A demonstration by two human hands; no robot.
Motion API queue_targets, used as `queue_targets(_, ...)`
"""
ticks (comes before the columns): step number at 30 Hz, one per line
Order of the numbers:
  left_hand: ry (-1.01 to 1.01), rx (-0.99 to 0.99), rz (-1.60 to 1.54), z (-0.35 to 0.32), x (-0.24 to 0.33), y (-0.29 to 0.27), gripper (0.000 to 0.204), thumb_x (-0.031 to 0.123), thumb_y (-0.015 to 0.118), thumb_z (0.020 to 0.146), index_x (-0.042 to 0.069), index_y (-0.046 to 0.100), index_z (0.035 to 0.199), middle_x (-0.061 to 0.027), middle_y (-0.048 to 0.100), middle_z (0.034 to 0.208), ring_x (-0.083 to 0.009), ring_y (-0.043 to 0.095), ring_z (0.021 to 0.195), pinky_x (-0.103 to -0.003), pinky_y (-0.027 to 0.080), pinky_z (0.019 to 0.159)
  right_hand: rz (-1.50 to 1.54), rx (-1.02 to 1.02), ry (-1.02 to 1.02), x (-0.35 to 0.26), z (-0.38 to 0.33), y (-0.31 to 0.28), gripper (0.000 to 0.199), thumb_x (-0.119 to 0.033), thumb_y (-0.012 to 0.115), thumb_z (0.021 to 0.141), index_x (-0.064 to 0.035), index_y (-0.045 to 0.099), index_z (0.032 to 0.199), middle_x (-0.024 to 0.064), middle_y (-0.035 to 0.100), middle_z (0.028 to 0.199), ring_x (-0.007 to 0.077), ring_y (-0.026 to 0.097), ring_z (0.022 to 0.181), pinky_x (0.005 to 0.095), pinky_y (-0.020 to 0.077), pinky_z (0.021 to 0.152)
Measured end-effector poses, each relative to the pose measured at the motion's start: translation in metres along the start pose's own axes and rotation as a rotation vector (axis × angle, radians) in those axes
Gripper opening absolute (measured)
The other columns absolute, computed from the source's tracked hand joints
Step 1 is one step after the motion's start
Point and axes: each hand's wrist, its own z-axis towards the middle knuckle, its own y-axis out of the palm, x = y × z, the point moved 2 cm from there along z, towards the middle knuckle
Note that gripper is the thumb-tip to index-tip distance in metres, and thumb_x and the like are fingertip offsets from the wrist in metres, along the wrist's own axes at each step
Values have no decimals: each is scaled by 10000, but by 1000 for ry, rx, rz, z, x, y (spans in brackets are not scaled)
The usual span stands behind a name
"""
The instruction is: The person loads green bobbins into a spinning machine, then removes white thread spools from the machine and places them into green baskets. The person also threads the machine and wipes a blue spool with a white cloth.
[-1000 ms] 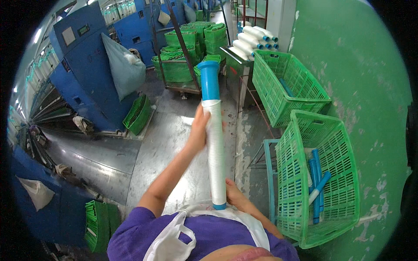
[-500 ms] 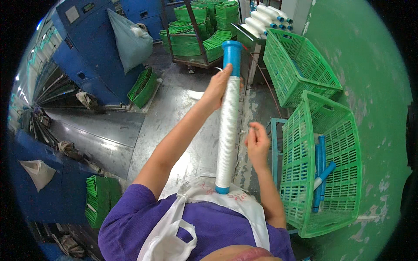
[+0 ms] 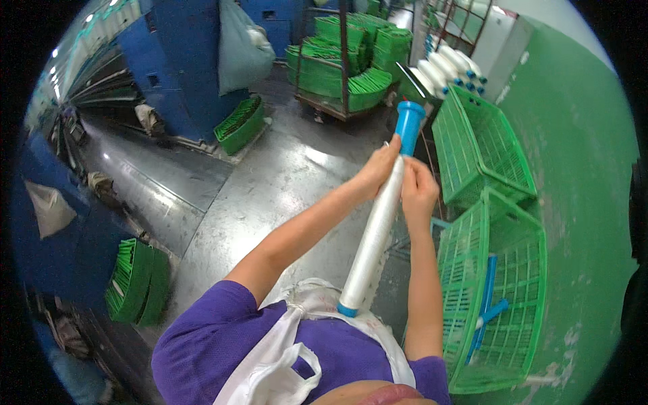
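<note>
A long bobbin (image 3: 371,244) of white yarn on a blue tube slants in front of me, its lower blue end against my white apron (image 3: 316,295). Near the flanged blue head (image 3: 409,123), my left hand (image 3: 382,169) is closed around the tube, thumb on top. My right hand (image 3: 420,190) is at the bobbin's right side, just below the bare blue part. Its fingers are curled and pinched against the upper edge of the yarn; whatever lies between them is too small to make out.
Two green plastic crates (image 3: 487,297) stand at the right by a green wall, the nearer one holding several blue tubes (image 3: 487,307). Full white bobbins (image 3: 451,66) lie stacked beyond. A metal trolley (image 3: 345,81) carries green bins. Blue machines (image 3: 182,74) line the left.
My right hand has come up from beside the bobbin to its upper part. The bobbin now tilts further to the right at its head, still in my left hand. The view has shifted.
</note>
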Motion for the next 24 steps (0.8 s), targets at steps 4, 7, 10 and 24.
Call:
queue_targets(4, -13, 2, 19, -8, -5, -23, 525, 580, 434, 907, 68, 533, 967, -83, 579, 850, -152, 542, 740, -348, 461, 646, 119, -103, 233, 6, -45, 10, 203, -89, 528, 911, 18, 623, 1055, -2, 589, 792, 39, 464, 613, 207, 387, 527)
queue_targets(7, -79, -10, -54, -22, -12, -47, 508, 589, 489, 876, 88, 519, 956, -72, 552, 858, -146, 523, 770, -336, 456, 670, 120, -230, 361, 7, -93, 19, 193, -88, 523, 916, 17, 619, 1046, -10, 565, 774, 29, 439, 593, 203, 353, 490)
queue_targets(10, -136, -68, -101, -64, -41, -61, 453, 505, 659, 805, 134, 481, 997, 1, 526, 858, -100, 499, 778, -294, 455, 660, 268, -194, 397, 0, -140, 14, 216, -74, 513, 914, 48, 598, 1071, 43, 600, 856, 77, 510, 668, 225, 410, 557)
queue_targets(24, -259, 131, -225, -175, -111, -113, 476, 495, 657, 801, 107, 453, 985, -4, 506, 813, -91, 518, 653, -271, 448, 539, 482, -460, 817, -22, -212, 20, 201, -75, 494, 932, 22, 571, 1091, -13, 538, 777, 25, 407, 579, 187, 309, 478)
